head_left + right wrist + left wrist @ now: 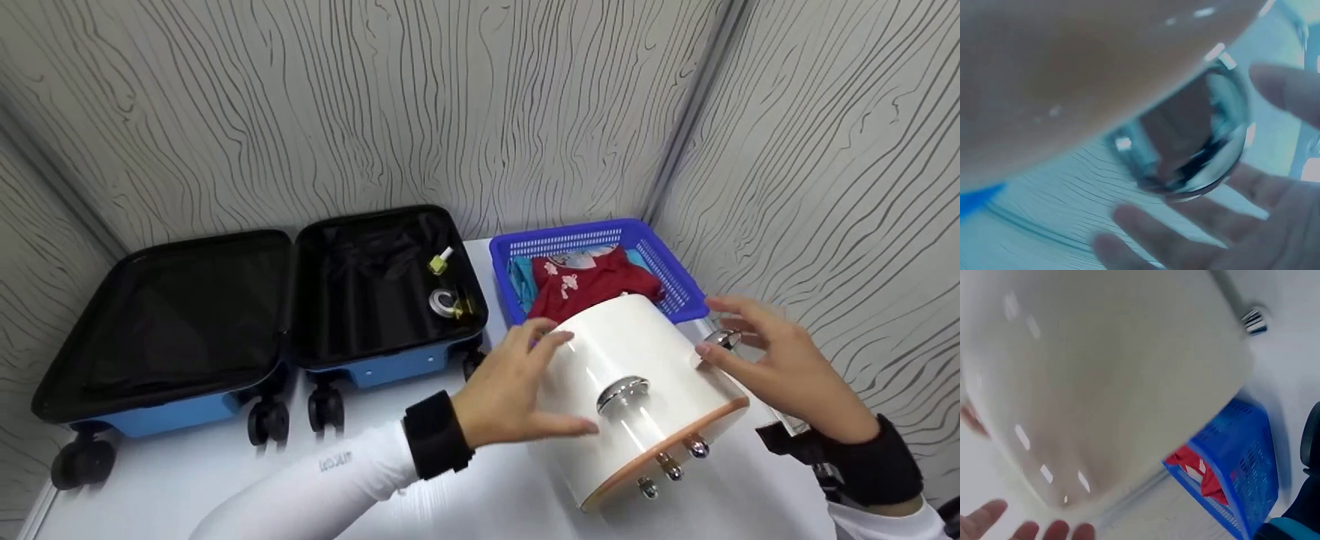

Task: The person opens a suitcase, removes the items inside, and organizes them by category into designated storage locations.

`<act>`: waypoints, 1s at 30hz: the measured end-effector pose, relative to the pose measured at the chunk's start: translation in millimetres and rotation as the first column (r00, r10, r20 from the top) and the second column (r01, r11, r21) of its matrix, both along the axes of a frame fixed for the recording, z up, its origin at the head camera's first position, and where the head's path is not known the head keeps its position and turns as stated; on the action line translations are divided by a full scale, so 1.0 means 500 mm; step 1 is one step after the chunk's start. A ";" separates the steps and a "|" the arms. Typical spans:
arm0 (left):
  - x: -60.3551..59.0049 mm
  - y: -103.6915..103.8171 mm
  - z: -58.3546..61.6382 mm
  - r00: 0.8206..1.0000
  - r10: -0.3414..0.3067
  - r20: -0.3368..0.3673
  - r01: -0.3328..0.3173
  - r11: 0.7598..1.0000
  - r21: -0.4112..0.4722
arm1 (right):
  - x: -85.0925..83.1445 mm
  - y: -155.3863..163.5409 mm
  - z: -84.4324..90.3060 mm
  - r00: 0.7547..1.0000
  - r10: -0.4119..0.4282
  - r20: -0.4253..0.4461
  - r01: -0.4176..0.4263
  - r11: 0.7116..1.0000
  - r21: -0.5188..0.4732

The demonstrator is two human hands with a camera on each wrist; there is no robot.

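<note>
Far to the left of the left hand (pixel 510 390), an open blue hard-shell suitcase with black lining (pixel 262 315) lies on the white worktop (pixel 187 480), with a small yellow-capped bottle (pixel 439 262) inside it. The left hand has straight fingers and presses flat on the left side of a glossy white rounded case with chrome knobs (pixel 637 397). Just behind the case stands a blue plastic basket (pixel 675 274) holding a red garment (pixel 585 289). The right hand (pixel 787 367), fingers spread and relaxed, touches a chrome knob (pixel 1196 140) on the right side of the case.
</note>
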State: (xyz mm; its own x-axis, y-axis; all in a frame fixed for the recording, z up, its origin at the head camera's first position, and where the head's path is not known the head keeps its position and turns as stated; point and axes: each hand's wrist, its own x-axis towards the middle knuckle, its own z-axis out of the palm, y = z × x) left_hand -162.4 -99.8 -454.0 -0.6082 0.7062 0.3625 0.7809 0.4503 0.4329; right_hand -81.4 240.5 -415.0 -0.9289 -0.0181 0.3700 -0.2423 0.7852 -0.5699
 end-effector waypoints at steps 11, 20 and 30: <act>0.043 0.027 -0.052 0.920 -0.099 -0.379 -0.025 0.951 -0.308 | -0.021 0.025 -0.033 0.993 0.096 0.074 -0.085 0.987 -0.137; -0.013 0.001 -0.043 0.984 -0.123 -0.128 0.082 0.954 -0.288 | -0.040 -0.013 -0.038 0.997 0.007 0.080 0.006 0.987 -0.159; -0.092 -0.048 -0.030 0.970 -0.192 0.150 0.216 0.962 -0.164 | -0.057 -0.045 -0.031 0.992 -0.098 0.084 0.105 0.991 -0.085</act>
State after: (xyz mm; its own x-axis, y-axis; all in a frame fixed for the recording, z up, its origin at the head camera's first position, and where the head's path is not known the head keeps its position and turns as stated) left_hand -208.3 -123.9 -468.9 -0.4780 0.8661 0.1463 0.8061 0.3664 0.4648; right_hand -110.0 218.1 -430.5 -0.9508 0.1073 0.2906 -0.1151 0.7486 -0.6530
